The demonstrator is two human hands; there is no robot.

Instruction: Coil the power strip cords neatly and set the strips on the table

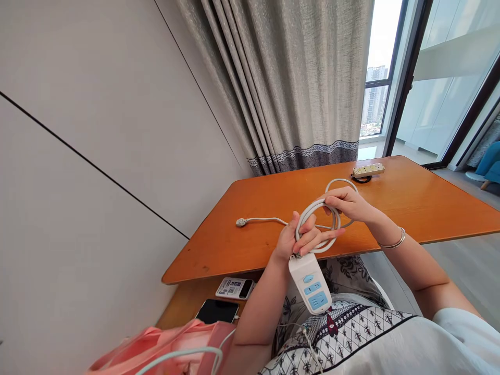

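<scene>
A white power strip [311, 285] with blue socket faces hangs below my left hand [300, 237], over my lap. The white cable [311, 208] is looped in several rounds, and my left hand is wrapped around the near side of the coil. At the coil's upper right, my right hand [346, 202] pinches the cable between thumb and fingers. One loose loop runs behind my right hand on the table. The cable's plug [241, 222] lies on the wooden table, left of my hands.
On the wooden table [211, 229], a second power strip [368, 170] with a black cord sits at the back right. Lower left are a white device [231, 288], a black phone [217, 311] and a pink bag [156, 354]. A curtain [304, 78] hangs behind.
</scene>
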